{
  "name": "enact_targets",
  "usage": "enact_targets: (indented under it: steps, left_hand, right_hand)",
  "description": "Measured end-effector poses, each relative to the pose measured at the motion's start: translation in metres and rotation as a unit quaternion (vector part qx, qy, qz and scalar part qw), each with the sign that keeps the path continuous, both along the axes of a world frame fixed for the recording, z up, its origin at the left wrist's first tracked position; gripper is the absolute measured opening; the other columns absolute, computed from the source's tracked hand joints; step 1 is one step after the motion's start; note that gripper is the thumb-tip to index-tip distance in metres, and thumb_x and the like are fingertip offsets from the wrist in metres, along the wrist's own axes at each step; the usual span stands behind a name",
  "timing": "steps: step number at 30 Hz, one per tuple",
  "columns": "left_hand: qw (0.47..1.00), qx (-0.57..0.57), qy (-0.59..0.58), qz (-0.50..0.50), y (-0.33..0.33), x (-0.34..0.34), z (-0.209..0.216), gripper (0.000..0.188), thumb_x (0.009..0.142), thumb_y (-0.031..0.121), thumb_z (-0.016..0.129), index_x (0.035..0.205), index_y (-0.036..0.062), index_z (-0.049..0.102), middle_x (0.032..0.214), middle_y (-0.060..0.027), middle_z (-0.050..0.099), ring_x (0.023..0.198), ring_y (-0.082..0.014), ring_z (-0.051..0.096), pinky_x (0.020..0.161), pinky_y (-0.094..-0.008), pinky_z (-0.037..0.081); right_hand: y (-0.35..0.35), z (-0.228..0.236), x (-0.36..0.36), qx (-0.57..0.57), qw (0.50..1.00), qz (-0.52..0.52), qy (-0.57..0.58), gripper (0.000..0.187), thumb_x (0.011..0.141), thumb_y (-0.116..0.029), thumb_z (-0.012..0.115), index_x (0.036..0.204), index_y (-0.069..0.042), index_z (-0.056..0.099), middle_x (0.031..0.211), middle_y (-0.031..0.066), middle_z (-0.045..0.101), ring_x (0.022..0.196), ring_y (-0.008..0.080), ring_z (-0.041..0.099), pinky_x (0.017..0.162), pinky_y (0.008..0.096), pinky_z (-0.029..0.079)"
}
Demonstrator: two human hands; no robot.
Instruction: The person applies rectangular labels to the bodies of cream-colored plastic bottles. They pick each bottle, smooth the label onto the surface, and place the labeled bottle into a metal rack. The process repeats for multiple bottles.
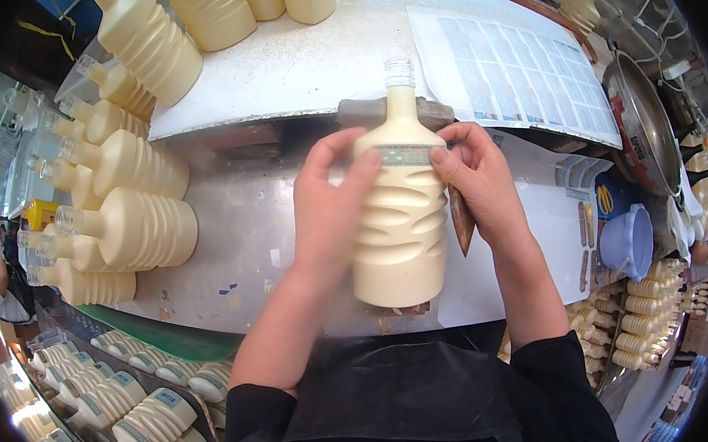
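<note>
A cream-coated glass bottle (402, 225) with wavy grooves and a clear threaded neck is in front of me, neck pointing away. Its neck end lies by a grey block (364, 111). Around the shoulder runs a greyish-green label strip (406, 156). My left hand (330, 202), partly blurred, is curled at the bottle's left side with the thumb on the strip. On the other side, my right hand (480, 177) is closed, its thumb pressing the strip's right end. A brown pointed tool (460, 220) juts down from my right palm.
Several cream bottles (147, 232) stand along the left edge, more at the back. A label sheet (519, 71) lies on the raised white shelf (300, 65). On the right are loose labels (581, 173), a lavender bucket (627, 242) and a metal pan (646, 112). Labelled bottles (155, 422) fill the lower left.
</note>
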State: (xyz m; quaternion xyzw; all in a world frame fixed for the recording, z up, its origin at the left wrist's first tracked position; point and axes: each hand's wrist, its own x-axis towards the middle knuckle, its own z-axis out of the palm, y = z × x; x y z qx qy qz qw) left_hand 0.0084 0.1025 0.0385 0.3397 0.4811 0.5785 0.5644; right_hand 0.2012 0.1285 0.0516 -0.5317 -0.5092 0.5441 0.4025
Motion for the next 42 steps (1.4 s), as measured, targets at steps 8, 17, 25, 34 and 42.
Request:
enact_targets:
  steps: [8, 17, 25, 34, 42]
  left_hand:
    - [0.998, -0.015, -0.060, -0.008, -0.004, -0.005, -0.008, 0.048, 0.097, 0.020, 0.070, 0.139, 0.0010, 0.056, 0.135, -0.0154, 0.059, 0.121, -0.0201, 0.059, 0.104, -0.0335, 0.048]
    - [0.986, 0.018, 0.112, -0.124, -0.032, 0.001, -0.004, 0.085, 0.093, 0.036, 0.075, 0.157, 0.0031, 0.028, 0.139, -0.0216, 0.058, 0.128, -0.0311, 0.059, 0.106, -0.0413, 0.048]
    - [0.990, -0.019, 0.001, -0.138, -0.028, -0.002, -0.013, 0.071, 0.094, 0.021, 0.066, 0.154, 0.0013, 0.033, 0.142, -0.0176, 0.056, 0.130, -0.0250, 0.056, 0.109, -0.0390, 0.045]
    - [0.981, -0.045, -0.118, -0.145, -0.027, 0.003, -0.003, 0.065, 0.095, 0.018, 0.057, 0.153, 0.0000, 0.035, 0.146, -0.0154, 0.053, 0.131, -0.0242, 0.056, 0.112, -0.0378, 0.043]
    - [0.994, -0.005, 0.064, -0.089, -0.031, 0.012, 0.011, 0.070, 0.094, 0.017, 0.059, 0.157, 0.0012, 0.031, 0.143, -0.0133, 0.053, 0.129, -0.0226, 0.054, 0.112, -0.0365, 0.042]
  right_hand:
    - [0.000, 0.000, -0.001, 0.005, 1.000, -0.006, -0.005, 0.037, 0.096, -0.029, 0.073, 0.117, -0.001, 0.060, 0.075, -0.0034, 0.058, 0.068, 0.0024, 0.051, 0.061, 0.0202, 0.041]
    - [-0.013, -0.010, 0.018, -0.103, 0.988, 0.034, 0.108, 0.038, 0.109, -0.031, 0.052, 0.131, 0.000, 0.060, 0.081, -0.0037, 0.056, 0.058, 0.0012, 0.046, 0.053, 0.0177, 0.038]
    - [-0.024, 0.008, 0.010, -0.019, 0.998, 0.052, 0.007, 0.040, 0.106, -0.019, 0.050, 0.141, 0.001, 0.059, 0.101, 0.0026, 0.069, 0.078, 0.0035, 0.059, 0.069, 0.0191, 0.047]
    - [-0.026, 0.015, 0.006, 0.042, 0.997, 0.059, 0.009, 0.042, 0.100, -0.015, 0.052, 0.137, 0.003, 0.060, 0.122, 0.0145, 0.071, 0.111, 0.0190, 0.066, 0.097, 0.0332, 0.051]
    - [-0.015, -0.003, 0.021, -0.026, 0.997, 0.048, 0.050, 0.038, 0.104, -0.015, 0.054, 0.140, 0.000, 0.056, 0.111, 0.0038, 0.066, 0.100, 0.0075, 0.060, 0.088, 0.0258, 0.049]
